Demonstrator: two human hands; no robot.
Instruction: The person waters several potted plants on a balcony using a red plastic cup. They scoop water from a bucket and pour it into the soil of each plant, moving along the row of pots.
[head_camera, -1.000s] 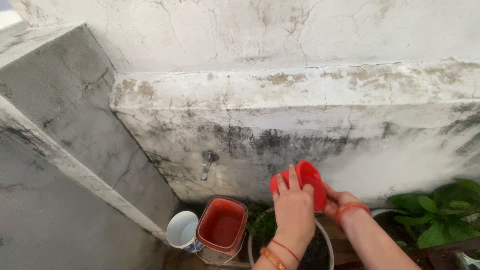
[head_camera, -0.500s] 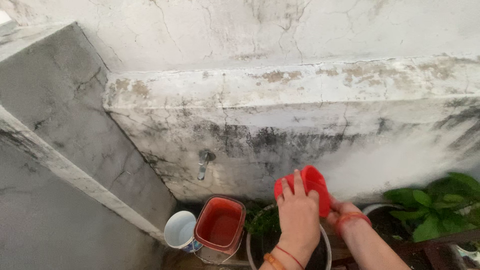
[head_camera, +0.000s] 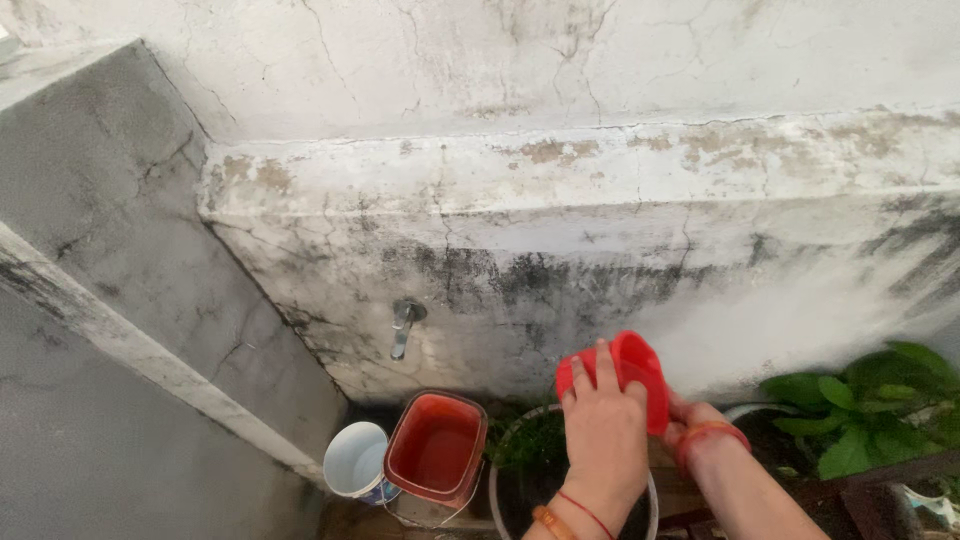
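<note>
Stained wall (head_camera: 560, 200) filled the frame; tap (head_camera: 404, 326) left of centre. Lower centre, round pot (head_camera: 497, 470) with soil. Above it, left hand (head_camera: 605, 440) and right hand (head_camera: 690, 425) held a tilted red mug (head_camera: 630, 372), fingers (head_camera: 603, 362) wrapped around it. Risk: tipping too fast could splash soil out.

Bare forearms; red-orange bangles, thread on wrists.

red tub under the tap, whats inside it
The red tub holds what looks like water, reddish from its walls; nothing floats in it. Its base and what it stands on are hidden. A white cup sits at its left.
</note>
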